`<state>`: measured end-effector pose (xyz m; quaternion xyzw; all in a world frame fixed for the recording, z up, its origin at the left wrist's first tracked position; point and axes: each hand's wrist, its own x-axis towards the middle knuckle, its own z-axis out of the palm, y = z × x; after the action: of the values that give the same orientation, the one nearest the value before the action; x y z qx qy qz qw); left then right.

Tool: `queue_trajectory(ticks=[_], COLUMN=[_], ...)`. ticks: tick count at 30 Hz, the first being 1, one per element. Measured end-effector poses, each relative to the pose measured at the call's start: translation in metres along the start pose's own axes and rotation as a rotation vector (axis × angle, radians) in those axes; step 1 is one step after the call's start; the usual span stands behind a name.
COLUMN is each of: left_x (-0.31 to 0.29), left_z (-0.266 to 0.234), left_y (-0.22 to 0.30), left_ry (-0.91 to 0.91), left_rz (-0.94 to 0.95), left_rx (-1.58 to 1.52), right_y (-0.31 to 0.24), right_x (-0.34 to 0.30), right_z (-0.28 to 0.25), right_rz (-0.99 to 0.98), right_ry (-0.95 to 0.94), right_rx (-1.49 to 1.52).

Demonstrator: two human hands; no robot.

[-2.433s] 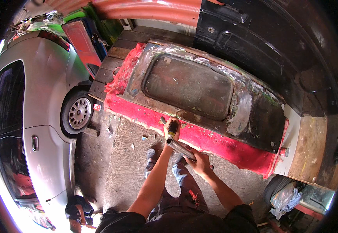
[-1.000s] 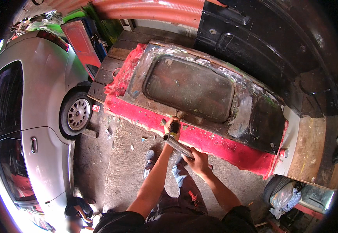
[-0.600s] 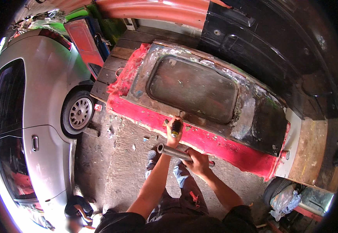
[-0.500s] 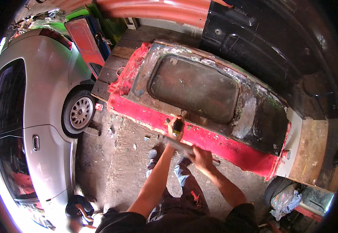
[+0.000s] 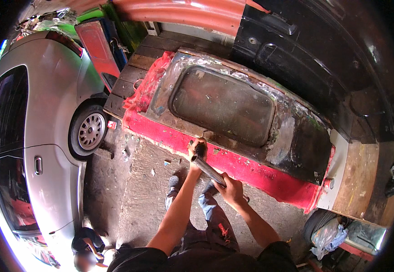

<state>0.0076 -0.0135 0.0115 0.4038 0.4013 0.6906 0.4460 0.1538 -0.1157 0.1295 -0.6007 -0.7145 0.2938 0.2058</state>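
Note:
My left hand [image 5: 193, 148] is closed around a dark-handled tool [image 5: 200, 148], held upright at the near edge of a worn vehicle door panel [image 5: 287, 140]. The tool's tip is hidden beneath the hand. My right hand [image 5: 233, 190] grips a grey metal pipe [image 5: 210, 170]. The pipe's far end reaches the top of the handle; whether they touch, I cannot tell. The panel has a dark window area [image 5: 224, 104] and patchy, flaking paint. Red cloth [image 5: 251, 167] lies under it.
A wooden bench [image 5: 120, 88] supports the panel. On the left stands a silver car [image 5: 54, 95]. A large black panel [image 5: 310, 63] leans behind. At the lower right are a tyre [image 5: 317, 222] and plastic bags [image 5: 326, 238]. Another person [image 5: 88, 245] crouches at the lower left.
The pipe's far end has swung from below the dark handle up to its top. My left hand has shifted slightly left in the picture, still on the tool.

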Motion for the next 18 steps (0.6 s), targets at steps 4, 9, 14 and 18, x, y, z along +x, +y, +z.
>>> queue_trajectory(ticks=[4, 9, 14, 18], left_x=[0.005, 0.013, 0.015, 0.014], left_z=[-0.007, -0.005, -0.009, -0.008], left_y=[0.005, 0.013, 0.009, 0.014], left_ry=[-0.023, 0.011, -0.022, -0.022], left_rz=[0.063, 0.022, 0.077, 0.019], left_rx=[0.212, 0.211, 0.205, 0.216], right_y=[-0.004, -0.010, -0.017, -0.022], right_x=[0.000, 0.009, 0.015, 0.017], right_z=[0.008, 0.008, 0.011, 0.011], right_rz=[-0.010, -0.121, -0.109, -0.039], right_ry=[0.022, 0.031, 0.028, -0.017], right_rx=[0.047, 0.039, 0.083, 0.098])
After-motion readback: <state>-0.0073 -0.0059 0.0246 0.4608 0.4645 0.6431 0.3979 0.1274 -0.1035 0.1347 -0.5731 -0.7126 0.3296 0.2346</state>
